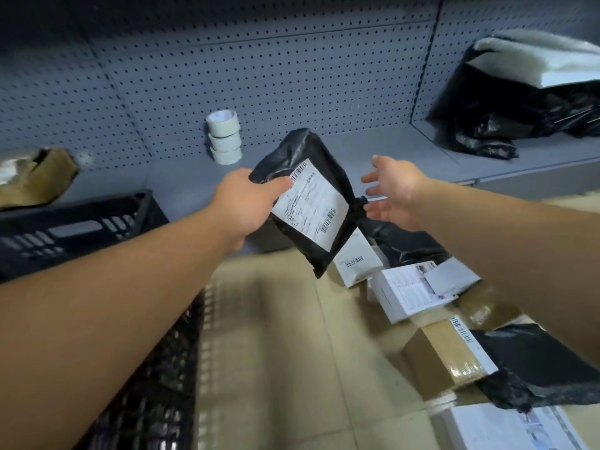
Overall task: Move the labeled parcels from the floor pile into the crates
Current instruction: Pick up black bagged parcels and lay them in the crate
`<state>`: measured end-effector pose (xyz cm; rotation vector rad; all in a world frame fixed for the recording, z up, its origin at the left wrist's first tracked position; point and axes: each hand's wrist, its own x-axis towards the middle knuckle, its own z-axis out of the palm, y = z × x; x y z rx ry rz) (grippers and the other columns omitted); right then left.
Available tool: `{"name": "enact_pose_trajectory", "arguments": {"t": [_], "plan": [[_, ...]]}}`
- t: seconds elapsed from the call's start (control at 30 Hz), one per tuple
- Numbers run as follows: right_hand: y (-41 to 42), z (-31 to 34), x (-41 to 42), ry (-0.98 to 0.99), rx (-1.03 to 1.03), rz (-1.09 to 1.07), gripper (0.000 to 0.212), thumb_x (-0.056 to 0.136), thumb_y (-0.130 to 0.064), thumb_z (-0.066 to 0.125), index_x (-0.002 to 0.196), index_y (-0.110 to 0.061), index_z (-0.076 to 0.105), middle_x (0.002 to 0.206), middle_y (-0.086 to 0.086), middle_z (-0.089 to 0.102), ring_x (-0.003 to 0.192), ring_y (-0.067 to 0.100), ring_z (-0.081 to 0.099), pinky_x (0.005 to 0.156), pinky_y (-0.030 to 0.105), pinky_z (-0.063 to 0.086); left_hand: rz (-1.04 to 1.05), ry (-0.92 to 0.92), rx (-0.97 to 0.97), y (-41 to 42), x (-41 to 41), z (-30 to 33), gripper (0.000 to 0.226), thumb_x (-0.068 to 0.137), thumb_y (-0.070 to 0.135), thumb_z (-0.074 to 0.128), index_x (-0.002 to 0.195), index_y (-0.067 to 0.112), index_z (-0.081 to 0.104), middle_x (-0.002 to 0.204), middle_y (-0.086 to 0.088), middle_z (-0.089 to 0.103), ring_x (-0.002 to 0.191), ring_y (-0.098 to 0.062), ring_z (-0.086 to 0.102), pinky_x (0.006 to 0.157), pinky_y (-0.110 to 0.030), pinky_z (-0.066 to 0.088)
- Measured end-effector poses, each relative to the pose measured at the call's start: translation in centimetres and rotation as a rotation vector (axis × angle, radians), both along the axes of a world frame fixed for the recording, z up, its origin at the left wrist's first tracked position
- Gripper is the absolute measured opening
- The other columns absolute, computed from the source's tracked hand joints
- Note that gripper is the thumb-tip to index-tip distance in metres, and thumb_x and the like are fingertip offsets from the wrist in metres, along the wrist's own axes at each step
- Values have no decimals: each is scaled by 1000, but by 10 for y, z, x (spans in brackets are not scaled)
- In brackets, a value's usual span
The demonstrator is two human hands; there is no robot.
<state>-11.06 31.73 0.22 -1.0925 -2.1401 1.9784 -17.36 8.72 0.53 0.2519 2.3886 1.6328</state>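
Nearest the lens: two bare forearms reaching forward, over a black slatted crate (146, 384) at lower left, blurred by motion. Left hand (242, 206) gripping a black poly parcel (308, 203) by its upper left edge, thumb curled over the corner of the white shipping label (310, 206). Parcel held in the air, tilted, label with barcodes facing the camera, lower end pointing down toward the floor pile. Right hand (394, 190) just beside the parcel's right edge, fingers spread and relaxed, palm turned toward it, holding nothing; touching or just apart, cannot tell.

On the beige tiled floor (276, 352) at right, the pile: a small white box (355, 263) with a barcode directly under the held parcel, a black bag (402, 243) behind it, a white box with printed label (409, 295), a brown cardboard box (444, 355) sealed with tape and bearing a barcode strip, another black poly bag (545, 365) against it, and a white labelled packet (513, 428) at the bottom right corner.

Second black crate (71, 228) at left, against the grey shelf (389, 147). On that shelf: three stacked rolls of pale tape (224, 138) against the pegboard back (259, 76), torn brown packaging (35, 177) at far left, and a heap of black bags with white padded mailers (532, 92) at far right.
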Motion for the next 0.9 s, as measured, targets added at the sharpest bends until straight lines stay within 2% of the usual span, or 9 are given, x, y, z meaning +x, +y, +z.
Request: {"name": "enact_pose_trajectory", "arguments": {"t": [0.1,0.17,0.2,0.3,0.4,0.5,0.6,0.67,0.9], "plan": [[-17,-8,-2,-58,28,53,47,103,-47,40,137,-17,51,133,11,54,111,33,59,81,40,53,82,-85,152,-32,-10,8,18,88,28,76,97,13,73,89,-3,81,85,-22,78,82,-45,64],[-33,-12,-4,-77,14,118,50,102,-50,43,141,-18,46,131,13,55,111,35,59,91,44,53,114,-125,195,-54,-14,18,19,92,28,74,102,12,70,89,-3,81,85,-20,78,79,-39,64],[-43,-12,-5,-73,-4,144,51,102,-51,44,140,-18,47,128,15,57,107,35,61,90,44,54,118,-142,209,-65,-17,23,21,93,29,73,104,11,70,90,-4,81,85,-21,78,78,-37,64],[-77,-5,-12,85,-158,221,45,104,-46,44,129,-12,61,125,18,69,97,32,69,87,45,60,110,-186,237,-98,-20,36,28,95,31,71,112,9,70,96,-7,80,87,-24,78,76,-36,64],[-116,8,-19,258,-301,224,39,108,-38,41,126,-15,67,116,8,76,105,27,74,92,44,60,141,-195,262,-132,-21,46,30,97,34,68,116,11,69,99,-7,80,89,-25,78,72,-34,64],[-151,21,-25,330,-361,224,34,107,-32,44,123,-14,69,108,4,78,96,24,76,83,39,62,172,-165,265,-167,-25,55,33,99,37,64,124,15,65,103,-5,80,93,-23,78,78,-35,63],[-183,33,-29,375,-384,244,27,105,-23,48,110,-9,70,83,2,77,73,19,74,68,34,61,217,-130,299,-205,-30,59,35,101,38,61,128,16,62,106,-4,79,94,-22,77,77,-36,63],[-205,41,-34,398,-401,265,21,102,-18,50,102,-8,69,72,2,72,67,20,69,68,35,61,259,-113,330,-229,-33,60,31,102,37,59,124,17,66,105,-3,80,94,-20,77,75,-35,63],[-291,61,-62,358,-347,401,13,96,-16,53,93,-14,65,66,1,69,57,17,66,61,29,60,461,-122,460,-311,-47,50,22,101,33,61,114,18,70,99,-2,80,88,-20,78,71,-37,63]]}}
